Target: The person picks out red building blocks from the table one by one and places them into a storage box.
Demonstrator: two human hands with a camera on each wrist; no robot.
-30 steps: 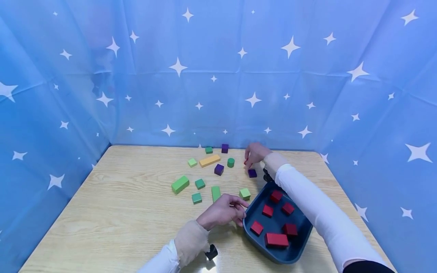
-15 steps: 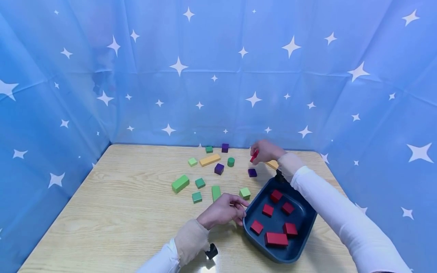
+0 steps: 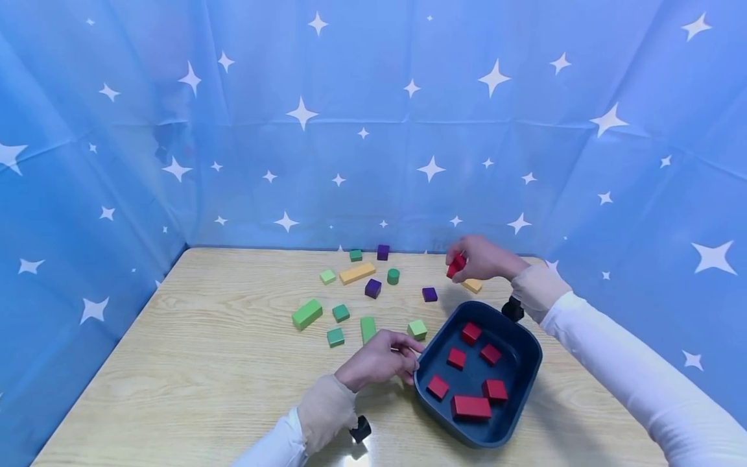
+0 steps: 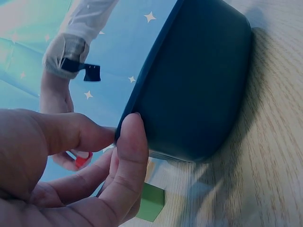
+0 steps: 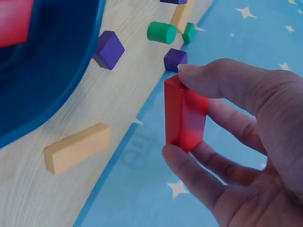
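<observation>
My right hand pinches a red block between thumb and fingertips, raised over the back right of the table. In the head view, that hand is just behind the dark blue bin. Inside the bin lie several red blocks, among them a larger red block. My left hand is at the bin's left side, and the left wrist view shows its thumb and forefinger pinching the bin's rim. Under the right hand lies an orange block, partly covered by it.
Left of the bin are scattered blocks: a purple block, a light green cube, a green cylinder, a long orange block and a large green block. A blue star-patterned curtain stands behind the table.
My right hand has picked up the red block from the back of the table and moved right with it, uncovering the orange block. The left hand has stayed at the bin.
</observation>
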